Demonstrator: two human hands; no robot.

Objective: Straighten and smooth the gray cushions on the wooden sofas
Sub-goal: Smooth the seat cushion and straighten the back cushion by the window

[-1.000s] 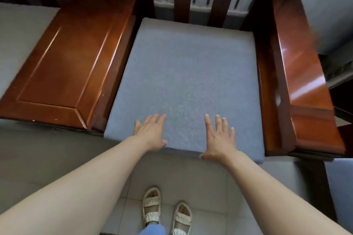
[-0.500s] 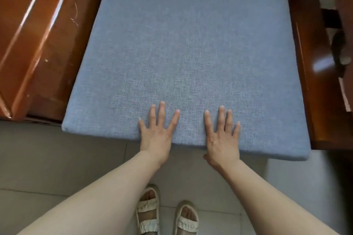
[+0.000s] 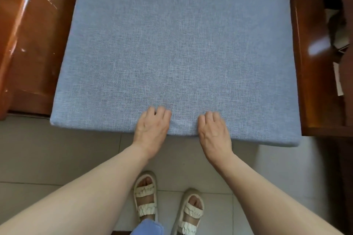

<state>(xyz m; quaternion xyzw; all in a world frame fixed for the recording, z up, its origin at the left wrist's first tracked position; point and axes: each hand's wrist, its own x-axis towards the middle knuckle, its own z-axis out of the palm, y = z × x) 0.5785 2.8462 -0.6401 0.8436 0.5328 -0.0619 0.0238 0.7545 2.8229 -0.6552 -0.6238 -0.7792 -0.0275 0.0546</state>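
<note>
Tiled floor [image 3: 47, 149], cushion [image 3: 172, 44] front edge, hands curled

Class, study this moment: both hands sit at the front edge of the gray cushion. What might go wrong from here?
1. The gray cushion already overhangs the seat front; a pull by the left hand and right hand might slide it off.
2. It sits skewed between the wooden arms; uneven pushing may worsen that.

Both hands [image 3: 183, 128] on cushion [image 3: 177, 44] front edge, btwn armrests [image 3: 313, 63].
</note>
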